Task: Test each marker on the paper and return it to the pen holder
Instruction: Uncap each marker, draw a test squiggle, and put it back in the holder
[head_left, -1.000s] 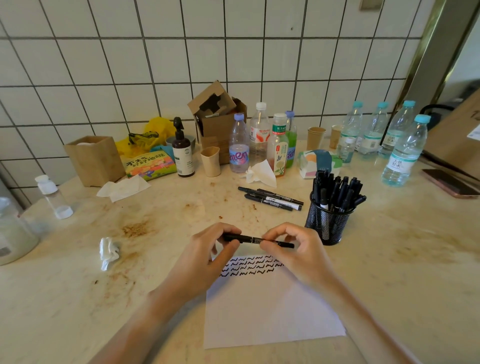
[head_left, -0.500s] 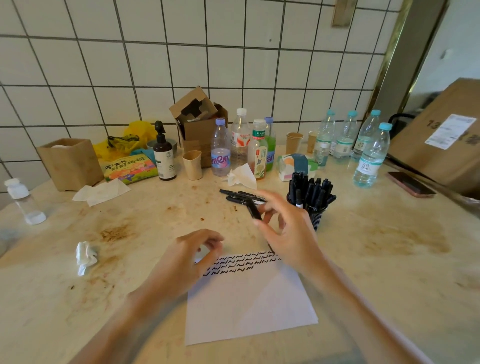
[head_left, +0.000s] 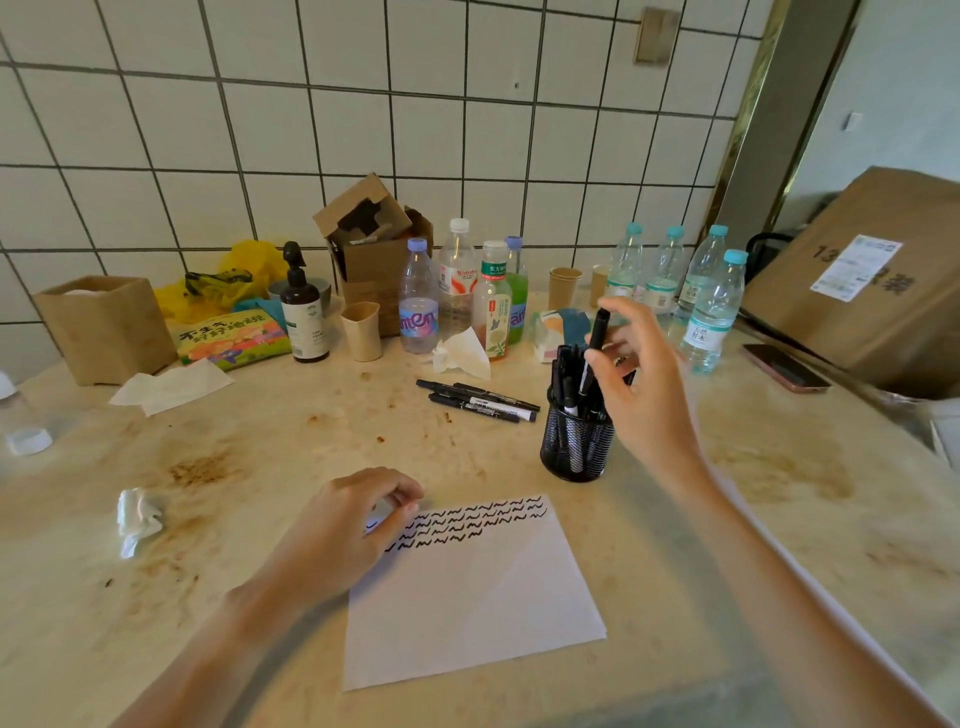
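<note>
My right hand (head_left: 641, 384) grips a black marker (head_left: 596, 343) nearly upright, its lower end among the markers standing in the black mesh pen holder (head_left: 574, 447). The holder is full of several black markers. My left hand (head_left: 353, 525) rests with fingers curled on the top left corner of the white paper (head_left: 467, 597), which carries rows of black squiggles along its upper edge. Three loose black markers (head_left: 480, 402) lie on the counter left of the holder.
Bottles (head_left: 457, 291), paper cups (head_left: 564, 286), a cardboard box (head_left: 374, 254) and a pump bottle (head_left: 301, 306) line the tiled wall. Water bottles (head_left: 711, 317) stand right of the holder. A phone (head_left: 784, 366) lies far right. Crumpled tissue (head_left: 137, 519) sits left of the paper.
The marker, held by both hands over the paper a second ago, left my left hand. My right hand carried it up and right to the pen holder. My left hand dropped onto the paper.
</note>
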